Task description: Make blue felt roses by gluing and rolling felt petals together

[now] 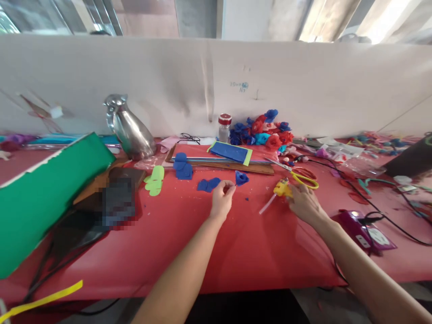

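My left hand [222,200] pinches a small blue paper flower [241,178] by its base, just above the red table. Close beside that hand lie loose blue paper petals [207,184]. On the right, my right hand [305,202] is closed on the yellow hot glue gun [282,187], and a clear glue stick [267,204] points out from it towards the front. Right behind this hand rest scissors [302,177] with yellow handles. Farther left are a stack of blue petals [182,166] and some lime green petals [155,181].
Finished paper flowers [263,130] pile up against the wall beside a red-lidded jar [224,128]. A metal jug [130,128] and a green box [50,198] stand left. Black cords run from a purple power strip [366,229] on the right.
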{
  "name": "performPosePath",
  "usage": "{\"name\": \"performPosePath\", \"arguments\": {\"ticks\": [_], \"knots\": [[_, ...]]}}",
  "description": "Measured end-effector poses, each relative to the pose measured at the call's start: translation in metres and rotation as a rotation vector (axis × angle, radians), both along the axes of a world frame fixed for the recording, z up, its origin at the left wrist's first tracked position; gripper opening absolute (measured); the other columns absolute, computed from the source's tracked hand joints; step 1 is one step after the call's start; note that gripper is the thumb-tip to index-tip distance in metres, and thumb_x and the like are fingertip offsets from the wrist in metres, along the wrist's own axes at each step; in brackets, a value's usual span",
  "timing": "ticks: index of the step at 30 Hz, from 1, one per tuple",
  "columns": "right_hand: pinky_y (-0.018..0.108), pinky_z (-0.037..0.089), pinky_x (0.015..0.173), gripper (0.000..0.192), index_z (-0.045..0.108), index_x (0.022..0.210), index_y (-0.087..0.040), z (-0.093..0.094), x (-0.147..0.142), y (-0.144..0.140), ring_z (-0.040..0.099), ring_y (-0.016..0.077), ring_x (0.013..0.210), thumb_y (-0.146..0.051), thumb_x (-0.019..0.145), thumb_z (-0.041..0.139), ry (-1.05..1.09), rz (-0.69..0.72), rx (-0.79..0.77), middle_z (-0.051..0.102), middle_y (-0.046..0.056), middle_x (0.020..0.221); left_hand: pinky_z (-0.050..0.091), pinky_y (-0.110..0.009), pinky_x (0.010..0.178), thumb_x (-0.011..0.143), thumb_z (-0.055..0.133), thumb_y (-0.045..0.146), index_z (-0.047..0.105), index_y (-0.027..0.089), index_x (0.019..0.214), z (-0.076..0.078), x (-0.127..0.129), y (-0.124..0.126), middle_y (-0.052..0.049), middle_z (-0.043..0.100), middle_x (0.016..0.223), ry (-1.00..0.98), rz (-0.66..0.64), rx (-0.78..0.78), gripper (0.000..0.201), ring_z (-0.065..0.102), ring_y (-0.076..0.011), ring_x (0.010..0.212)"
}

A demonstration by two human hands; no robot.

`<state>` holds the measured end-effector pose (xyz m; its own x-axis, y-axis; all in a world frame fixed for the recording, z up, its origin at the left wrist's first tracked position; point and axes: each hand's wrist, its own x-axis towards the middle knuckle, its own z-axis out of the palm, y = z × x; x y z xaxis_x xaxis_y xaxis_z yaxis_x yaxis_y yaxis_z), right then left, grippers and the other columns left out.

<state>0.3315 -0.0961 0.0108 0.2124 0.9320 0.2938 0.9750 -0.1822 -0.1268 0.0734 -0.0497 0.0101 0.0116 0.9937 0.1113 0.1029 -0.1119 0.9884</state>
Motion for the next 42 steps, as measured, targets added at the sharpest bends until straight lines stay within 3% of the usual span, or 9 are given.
{"name": "performPosePath", "arguments": {"ticks": [2, 4, 7, 11, 15, 21, 32, 42], "knots": [[0.050, 0.044, 0.080, 0.035, 0.064, 0.110, -0.021, 0.011, -0.019, 0.002, 0.055, 0.0343, 0.101, -0.024, 0.077, 0.051, 0.098, 0.004, 0.127, 0.063, 0.017, 0.113, 0.043, -0.020, 0.068, 0.079, 0.055, 0.020, 0.053, 0.018, 0.077, 0.003, 0.000, -0.001, 0.002, 0.056, 0.072, -0.136, 0.002, -0.021, 0.003, 0.053, -0.0094, 0.068], [0.047, 0.044, 0.086, 0.028, 0.069, 0.098, -0.021, 0.025, -0.048, 0.006, 0.058, 0.0299, 0.098, -0.028, 0.079, 0.050, 0.297, 0.153, 0.243, 0.068, 0.012, 0.103, 0.041, -0.020, 0.066, 0.078, 0.056, 0.023, 0.051, 0.018, 0.077, 0.004, 0.000, -0.002, 0.004, 0.051, 0.069, -0.245, -0.003, -0.033, 0.007, 0.049, -0.0084, 0.065], [0.038, 0.048, 0.078, 0.028, 0.072, 0.086, -0.021, 0.038, -0.096, 0.015, 0.063, 0.0231, 0.082, -0.040, 0.080, 0.052, 0.712, 0.287, 0.218, 0.072, 0.008, 0.089, 0.041, -0.021, 0.066, 0.075, 0.060, 0.029, 0.049, 0.019, 0.076, 0.006, 0.001, -0.003, 0.005, 0.046, 0.066, -0.401, -0.031, -0.045, 0.015, 0.046, -0.0077, 0.061], [0.033, 0.049, 0.071, 0.032, 0.072, 0.084, -0.017, 0.034, -0.139, 0.028, 0.064, 0.0213, 0.078, -0.045, 0.073, 0.061, 1.141, 0.315, 0.200, 0.074, 0.008, 0.085, 0.040, -0.021, 0.065, 0.072, 0.064, 0.032, 0.048, 0.019, 0.074, 0.009, 0.000, -0.004, 0.006, 0.045, 0.065, -0.502, -0.046, -0.054, 0.020, 0.045, -0.0073, 0.060], [0.032, 0.049, 0.071, 0.034, 0.072, 0.083, -0.015, 0.023, -0.147, 0.031, 0.065, 0.0201, 0.076, -0.045, 0.067, 0.069, 1.375, 0.304, 0.241, 0.074, 0.008, 0.084, 0.039, -0.021, 0.064, 0.071, 0.065, 0.031, 0.047, 0.019, 0.074, 0.011, 0.002, -0.006, 0.006, 0.045, 0.064, -0.515, -0.058, -0.070, 0.022, 0.044, -0.0073, 0.059], [0.026, 0.045, 0.059, 0.031, 0.071, 0.079, -0.016, 0.019, -0.144, 0.026, 0.061, 0.0173, 0.071, -0.044, 0.066, 0.072, 1.415, 0.305, 0.217, 0.071, 0.006, 0.080, 0.040, -0.022, 0.066, 0.070, 0.066, 0.033, 0.048, 0.018, 0.074, 0.010, 0.006, -0.009, 0.005, 0.046, 0.067, -0.480, -0.080, -0.089, 0.023, 0.045, -0.0080, 0.063], [0.029, 0.045, 0.064, 0.026, 0.072, 0.076, -0.018, 0.010, -0.143, 0.027, 0.059, 0.0169, 0.070, -0.043, 0.067, 0.071, 1.382, 0.356, 0.279, 0.070, 0.004, 0.075, 0.040, -0.023, 0.069, 0.066, 0.072, 0.033, 0.053, 0.018, 0.070, 0.013, 0.008, -0.012, 0.003, 0.050, 0.069, -0.512, -0.044, -0.089, 0.025, 0.046, -0.0095, 0.067], [0.030, 0.045, 0.069, 0.025, 0.070, 0.080, -0.018, 0.013, -0.146, 0.026, 0.056, 0.0165, 0.071, -0.042, 0.070, 0.070, 1.384, 0.401, 0.284, 0.068, 0.004, 0.076, 0.039, -0.024, 0.071, 0.064, 0.074, 0.034, 0.054, 0.018, 0.070, 0.006, 0.008, -0.009, 0.003, 0.051, 0.069, -0.535, -0.081, -0.069, 0.027, 0.046, -0.0111, 0.070]]}}
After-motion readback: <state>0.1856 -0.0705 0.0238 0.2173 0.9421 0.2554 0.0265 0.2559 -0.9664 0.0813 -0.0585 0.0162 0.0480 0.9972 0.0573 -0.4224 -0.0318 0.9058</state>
